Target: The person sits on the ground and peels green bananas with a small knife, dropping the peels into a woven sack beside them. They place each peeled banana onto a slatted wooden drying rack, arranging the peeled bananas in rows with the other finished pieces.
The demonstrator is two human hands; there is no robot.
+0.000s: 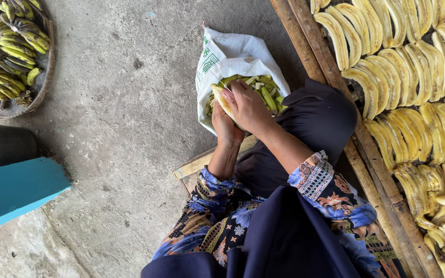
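My left hand [226, 127] and my right hand [249, 106] meet over the mouth of a white sack [231, 55]. Together they hold a pale peeled banana [222, 100]; the right hand's fingers wrap over it and the left hand supports it from below. The sack holds several green banana peels [267, 91] just beyond my hands. My patterned blue sleeves and dark clothing fill the lower middle of the view.
A wooden rack [330, 69] on the right carries several rows of peeled bananas [405, 77]. At top left a round basket [46, 72] holds unpeeled green-yellow bananas [6, 49]. A black bucket [3, 146] and a blue board [16, 191] sit at the left on the concrete floor.
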